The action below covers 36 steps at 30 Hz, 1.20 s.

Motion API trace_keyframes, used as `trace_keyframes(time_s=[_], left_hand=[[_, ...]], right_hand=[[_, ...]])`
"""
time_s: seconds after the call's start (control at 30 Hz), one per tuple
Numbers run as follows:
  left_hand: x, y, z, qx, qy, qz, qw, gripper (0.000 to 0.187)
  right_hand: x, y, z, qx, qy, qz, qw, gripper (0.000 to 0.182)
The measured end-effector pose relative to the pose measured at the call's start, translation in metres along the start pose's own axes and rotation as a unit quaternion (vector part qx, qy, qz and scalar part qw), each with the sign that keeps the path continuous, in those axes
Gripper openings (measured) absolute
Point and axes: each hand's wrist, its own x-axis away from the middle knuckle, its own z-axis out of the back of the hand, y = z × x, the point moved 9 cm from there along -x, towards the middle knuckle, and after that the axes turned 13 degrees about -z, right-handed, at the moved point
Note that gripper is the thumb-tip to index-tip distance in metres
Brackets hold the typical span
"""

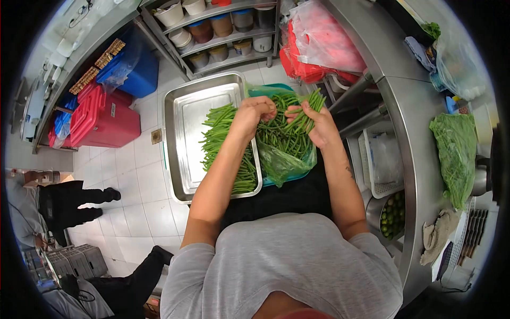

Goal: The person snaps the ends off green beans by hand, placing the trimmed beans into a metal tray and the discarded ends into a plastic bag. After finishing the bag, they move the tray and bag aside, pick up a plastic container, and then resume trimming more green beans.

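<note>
A bunch of green beans (314, 102) is held in my right hand (322, 127), with the fingers wrapped round the stems. Opposite it, my left hand (254, 112) is closed in a pinch close to the bunch; what is between its fingertips is too small to make out. Both hands are above a green plastic bag (281, 164) full of loose green beans, which sits in a teal tray (307, 171). To the left, a steel pan (183, 138) holds a pile of green beans (218, 130) along its right side.
Red bins (106, 119) and a blue bin (135, 66) stand on the left. A shelf with tubs (220, 37) is ahead. On the right, a steel counter (414, 133) carries bagged leafy greens (454, 154). Two people in dark trousers (66, 204) are at the lower left.
</note>
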Motion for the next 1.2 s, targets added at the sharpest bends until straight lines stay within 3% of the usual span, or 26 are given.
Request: trace_keyframes(time_s=[0.1, 0.13, 0.2, 0.23, 0.33, 0.47, 0.57, 0.67, 0.7, 0.8, 0.87, 0.9, 1.0, 1.1, 1.2], left_hand=[[0.01, 0.015, -0.009, -0.063, -0.055, -0.021, 0.996, 0.012], [0.012, 0.021, -0.008, -0.175, -0.068, -0.055, 0.981, 0.014], [0.014, 0.03, -0.013, -0.387, -0.097, -0.121, 0.909, 0.018], [0.016, 0.03, -0.023, -0.439, -0.153, -0.157, 0.871, 0.02], [0.031, 0.027, -0.045, -0.443, -0.189, -0.222, 0.848, 0.021], [0.033, 0.017, -0.047, -0.435, -0.139, -0.235, 0.858, 0.012], [0.033, 0.012, -0.037, -0.497, -0.041, -0.24, 0.833, 0.009], [0.033, 0.006, -0.036, -0.583, 0.028, -0.243, 0.775, 0.011], [0.029, -0.006, -0.028, -0.535, 0.023, -0.205, 0.82, 0.013], [0.023, -0.037, -0.015, -0.336, -0.015, -0.073, 0.939, 0.019], [0.031, -0.035, -0.022, -0.136, -0.069, 0.032, 0.988, 0.024], [0.032, -0.026, -0.027, -0.136, -0.088, 0.008, 0.987, 0.026], [0.032, 0.0, -0.039, -0.354, -0.155, -0.082, 0.919, 0.024], [0.031, -0.012, -0.037, -0.345, -0.147, -0.047, 0.926, 0.023], [0.032, -0.026, -0.029, -0.239, -0.092, -0.026, 0.966, 0.022]], right_hand=[[-0.004, -0.001, 0.009, 0.0, -0.001, -0.015, 1.0, 0.025], [-0.002, -0.002, 0.005, 0.003, -0.009, -0.014, 1.0, 0.025], [0.0, -0.001, 0.002, -0.001, -0.017, -0.008, 1.0, 0.024], [0.0, -0.002, 0.0, -0.007, -0.017, -0.002, 1.0, 0.024], [-0.001, -0.005, 0.0, -0.009, -0.013, 0.017, 1.0, 0.025], [0.001, -0.006, -0.004, -0.022, 0.004, 0.018, 1.0, 0.024], [0.008, -0.005, -0.015, 0.053, 0.02, 0.061, 0.997, 0.021], [0.019, -0.009, -0.031, 0.31, 0.125, 0.192, 0.923, 0.016], [0.017, -0.007, -0.029, 0.277, 0.132, 0.209, 0.928, 0.021], [0.004, 0.006, -0.004, 0.027, 0.068, 0.061, 0.995, 0.03], [0.004, 0.001, 0.007, 0.014, 0.076, 0.04, 0.996, 0.032], [0.005, -0.002, 0.007, 0.016, 0.075, 0.037, 0.996, 0.032], [0.004, -0.003, 0.003, 0.026, 0.055, 0.047, 0.997, 0.034], [0.003, -0.003, -0.002, 0.037, 0.048, 0.061, 0.996, 0.035], [0.004, -0.004, -0.005, 0.064, 0.067, 0.076, 0.993, 0.033]])
